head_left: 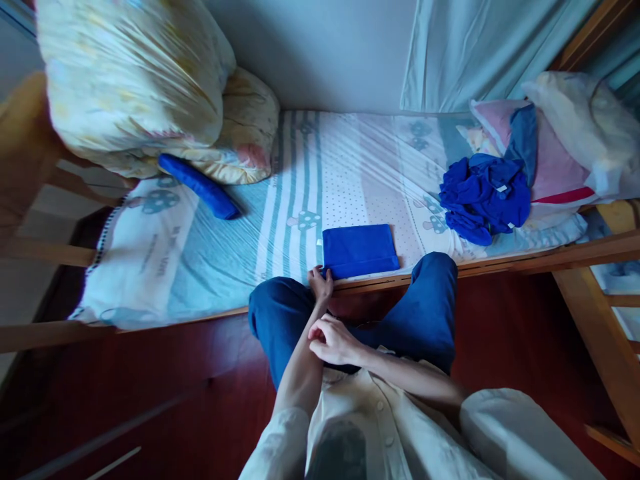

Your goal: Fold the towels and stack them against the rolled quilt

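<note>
A folded blue cloth (359,249) lies flat at the near edge of the bed's patterned sheet (300,193). My left hand (321,283) reaches to its near left corner, fingers curled on the edge of the cloth. My right hand (331,340) rests against my left forearm, fingers bent, holding nothing I can make out. A rolled blue cloth (199,186) lies at the left beside the pillows. A crumpled pile of blue clothes (484,197) sits at the right of the bed.
Big pale pillows (150,87) are stacked at the bed's left end. A pink and white bundle (560,147) lies at the right end. The wooden bed rail (500,268) runs along the near side, with a ladder (600,320) at right. My knees (430,300) touch the rail.
</note>
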Motion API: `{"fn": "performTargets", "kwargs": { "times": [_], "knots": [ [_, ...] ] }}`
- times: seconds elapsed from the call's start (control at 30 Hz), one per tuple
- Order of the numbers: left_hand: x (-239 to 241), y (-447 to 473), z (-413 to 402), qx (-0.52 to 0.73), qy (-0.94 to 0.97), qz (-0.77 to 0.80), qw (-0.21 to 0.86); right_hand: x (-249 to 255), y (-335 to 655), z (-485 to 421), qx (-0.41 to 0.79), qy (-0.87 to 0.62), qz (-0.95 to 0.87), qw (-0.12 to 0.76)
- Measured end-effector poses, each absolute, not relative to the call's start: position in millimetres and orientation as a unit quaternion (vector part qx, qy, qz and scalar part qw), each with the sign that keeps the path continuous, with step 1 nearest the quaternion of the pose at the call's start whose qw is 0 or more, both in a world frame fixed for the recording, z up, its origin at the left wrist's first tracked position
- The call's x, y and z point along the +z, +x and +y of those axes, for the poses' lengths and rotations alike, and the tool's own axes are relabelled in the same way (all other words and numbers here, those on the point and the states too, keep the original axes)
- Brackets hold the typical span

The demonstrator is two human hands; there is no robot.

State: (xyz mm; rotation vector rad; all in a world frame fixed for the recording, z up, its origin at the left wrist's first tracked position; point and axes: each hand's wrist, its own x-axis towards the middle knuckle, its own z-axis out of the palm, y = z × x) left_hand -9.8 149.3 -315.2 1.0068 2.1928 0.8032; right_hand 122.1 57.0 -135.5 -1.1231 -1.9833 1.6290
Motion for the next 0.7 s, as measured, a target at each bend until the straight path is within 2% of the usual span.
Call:
{"fn": "performTargets", "kwargs": {
  "times": [0.13,0.33,0.53,0.6,0.7],
  "knots": [
    [-320,-11,149,0.274,0.388,0.828,0.299,-145,111,68,0.519,-0.488,-0.684,0.157],
    [-316,-10,148,0.27,0.394,0.829,0.289,-134,111,56,0.563,-0.42,-0.691,0.169],
    [-305,-3,151,0.294,0.373,0.839,0.267,-129,101,73,0.53,-0.493,-0.657,0.209],
    [-302,-2,152,0.289,0.376,0.84,0.263,-129,106,63,0.559,-0.46,-0.657,0.209],
    [-295,-1,155,0.286,0.376,0.844,0.254,-132,136,52,0.656,-0.349,-0.654,0.144]
  ]
}}
